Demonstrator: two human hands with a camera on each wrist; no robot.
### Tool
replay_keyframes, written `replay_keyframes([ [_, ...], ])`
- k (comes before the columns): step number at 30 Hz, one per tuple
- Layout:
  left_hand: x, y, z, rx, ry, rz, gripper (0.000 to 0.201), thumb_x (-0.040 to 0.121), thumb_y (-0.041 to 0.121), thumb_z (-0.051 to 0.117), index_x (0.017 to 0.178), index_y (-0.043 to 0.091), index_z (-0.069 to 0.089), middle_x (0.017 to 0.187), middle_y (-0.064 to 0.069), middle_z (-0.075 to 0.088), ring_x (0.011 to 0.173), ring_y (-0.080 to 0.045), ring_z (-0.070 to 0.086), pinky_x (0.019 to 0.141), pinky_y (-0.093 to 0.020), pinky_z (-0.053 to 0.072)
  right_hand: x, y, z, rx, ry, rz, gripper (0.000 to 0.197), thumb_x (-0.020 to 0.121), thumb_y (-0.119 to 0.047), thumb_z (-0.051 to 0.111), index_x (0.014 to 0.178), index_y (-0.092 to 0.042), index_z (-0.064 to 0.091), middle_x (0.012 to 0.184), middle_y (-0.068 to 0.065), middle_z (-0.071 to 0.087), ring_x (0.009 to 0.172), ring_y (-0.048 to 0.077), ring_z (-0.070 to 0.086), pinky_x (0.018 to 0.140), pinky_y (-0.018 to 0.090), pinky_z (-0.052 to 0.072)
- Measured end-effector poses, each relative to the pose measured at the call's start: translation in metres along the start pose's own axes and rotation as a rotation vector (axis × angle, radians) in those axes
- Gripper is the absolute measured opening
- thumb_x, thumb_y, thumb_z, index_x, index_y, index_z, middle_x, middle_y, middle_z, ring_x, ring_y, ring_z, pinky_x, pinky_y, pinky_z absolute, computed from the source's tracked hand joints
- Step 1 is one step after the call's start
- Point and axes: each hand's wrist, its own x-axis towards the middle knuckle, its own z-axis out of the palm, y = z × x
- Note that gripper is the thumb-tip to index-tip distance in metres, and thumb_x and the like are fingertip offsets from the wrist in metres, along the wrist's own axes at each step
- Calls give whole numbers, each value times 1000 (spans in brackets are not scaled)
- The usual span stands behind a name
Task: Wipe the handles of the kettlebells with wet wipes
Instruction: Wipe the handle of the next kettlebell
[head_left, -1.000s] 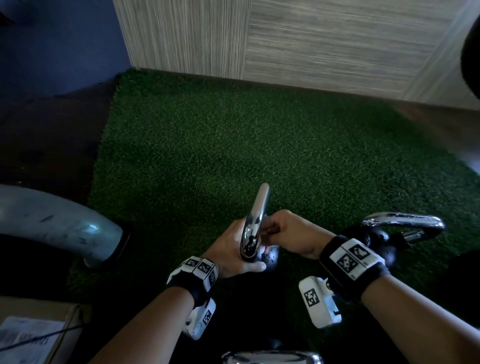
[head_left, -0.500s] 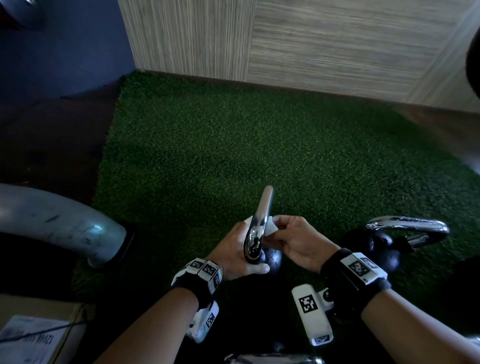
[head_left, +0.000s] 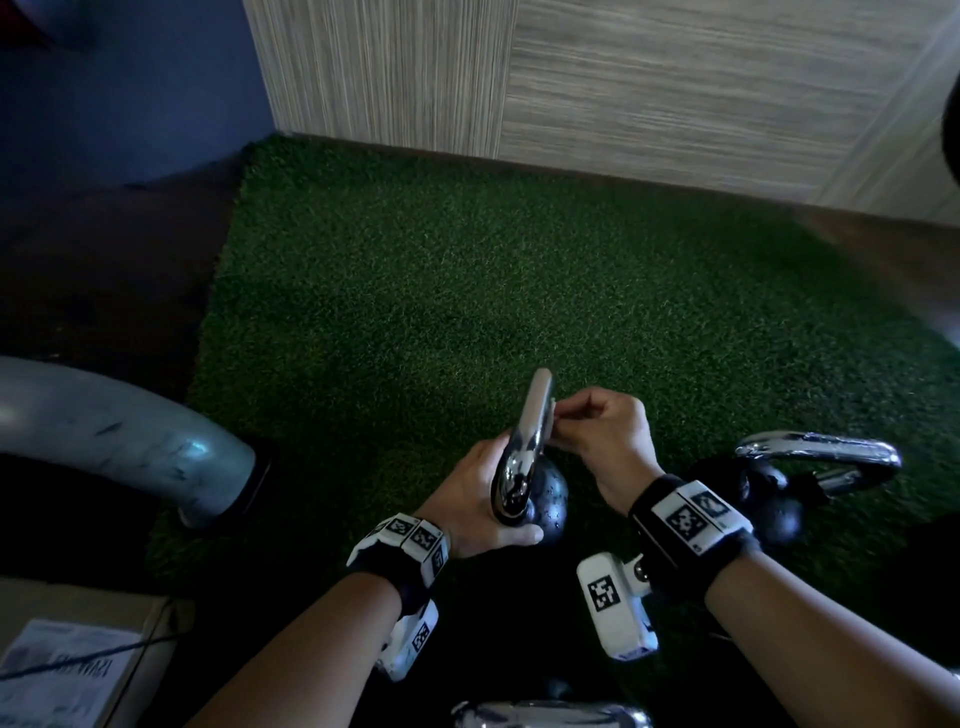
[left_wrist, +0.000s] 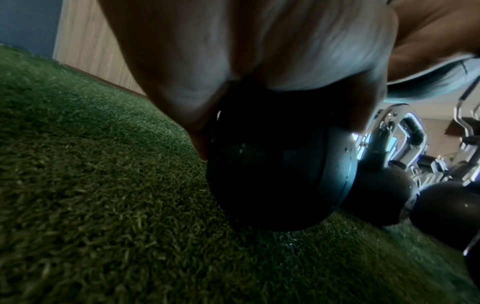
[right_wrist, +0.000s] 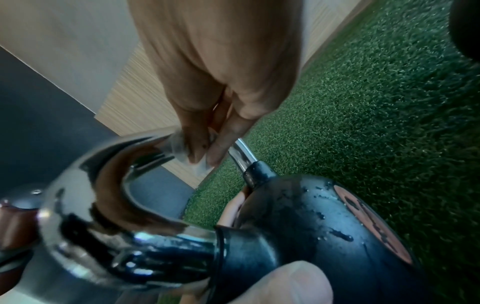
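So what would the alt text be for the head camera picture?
Two hands work on a black kettlebell over green turf: the left hand grips it while the right hand presses a wet wipe to its chrome handle.

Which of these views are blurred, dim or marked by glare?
Head view: dim, sharp, bright glints on the chrome handle. Left wrist view: dark, the left hand a blurred mass over the kettlebell. Right wrist view: brighter, the wet wipe smeared, the handle mirror-glared.

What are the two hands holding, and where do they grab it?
The left hand grips the kettlebell around its black ball. The right hand pinches a wet wipe against the upper part of the chrome handle.
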Motion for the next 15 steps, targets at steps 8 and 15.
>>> replay_keyframes([
  [8, -3, -3, 3, 34, -24, 7, 122, 56, 64, 86, 156, 27, 27, 147, 3, 39, 138, -16, 42, 116, -45, 40, 9, -1, 2, -105, 165, -58, 24, 68, 9, 86, 69, -13, 75, 75, 6, 76, 66, 14, 75, 62, 30, 63],
  [15, -1, -5, 7, 56, -10, 43, 124, 57, 56, 88, 158, 26, 23, 152, 5, 35, 144, -12, 34, 121, -41, 34, 21, 6, 13, -272, 321, 1, 20, 74, -4, 75, 64, -21, 70, 68, -4, 70, 67, 18, 67, 62, 31, 57],
])
